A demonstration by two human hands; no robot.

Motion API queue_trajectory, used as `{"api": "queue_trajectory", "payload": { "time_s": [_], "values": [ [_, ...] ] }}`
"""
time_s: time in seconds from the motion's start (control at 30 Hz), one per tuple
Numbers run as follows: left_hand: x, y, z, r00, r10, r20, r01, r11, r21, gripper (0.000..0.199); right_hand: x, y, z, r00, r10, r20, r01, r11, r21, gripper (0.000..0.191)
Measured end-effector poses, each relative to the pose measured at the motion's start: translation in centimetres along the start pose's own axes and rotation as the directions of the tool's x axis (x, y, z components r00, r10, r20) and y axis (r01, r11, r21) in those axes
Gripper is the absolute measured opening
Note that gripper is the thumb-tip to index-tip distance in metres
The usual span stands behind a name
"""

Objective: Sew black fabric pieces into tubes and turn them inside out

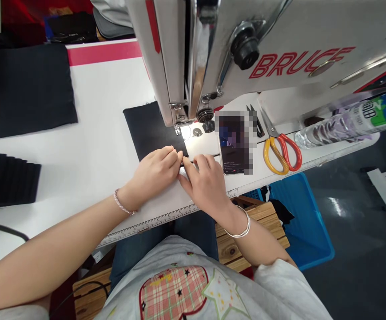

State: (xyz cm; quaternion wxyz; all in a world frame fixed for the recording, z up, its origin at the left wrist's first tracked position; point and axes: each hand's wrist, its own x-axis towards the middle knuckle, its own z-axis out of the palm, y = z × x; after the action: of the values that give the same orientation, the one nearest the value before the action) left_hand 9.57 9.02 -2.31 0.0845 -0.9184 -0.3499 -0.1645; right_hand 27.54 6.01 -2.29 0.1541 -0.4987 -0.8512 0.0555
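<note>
the black cloth [148,129] lies flat on the table [89,111], running in under the sewing machine [232,53]. soft and light, it is best taken by its near edge, where the left hand [154,172] and right hand [206,184] are held together; whether it is clamped cannot be told.

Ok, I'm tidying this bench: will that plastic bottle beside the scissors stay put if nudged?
The plastic bottle lies on its side, so it would probably roll when pushed. It sits near the edge of the white table, so it might drop off. Its clear wall looks thin, so it is probably light.
</note>
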Motion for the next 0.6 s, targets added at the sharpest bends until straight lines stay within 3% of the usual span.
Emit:
{"api": "queue_trajectory", "payload": {
  "time_s": [0.2,0.4,0.6],
  "values": [
    [0.3,-0.7,0.3,1.0,0.016,-0.015,-0.016,1.0,-0.005,0.027,0.6,-0.1,0.2,1.0,0.01,0.008,-0.01,1.0,-0.012,0.041],
    [0.6,-1.1,0.5,0.997,0.043,-0.069,-0.037,0.995,0.094,0.024,1.2,0.1,0.4,1.0,0.003,0.01,-0.003,1.0,-0.022,0.045],
    [0.5,-1.0,0.6,0.998,-0.037,-0.056,0.038,0.999,0.013,0.025,1.4,0.4,0.6,1.0,-0.003,0.002,0.003,1.0,-0.023,0.046]
  ]
}}
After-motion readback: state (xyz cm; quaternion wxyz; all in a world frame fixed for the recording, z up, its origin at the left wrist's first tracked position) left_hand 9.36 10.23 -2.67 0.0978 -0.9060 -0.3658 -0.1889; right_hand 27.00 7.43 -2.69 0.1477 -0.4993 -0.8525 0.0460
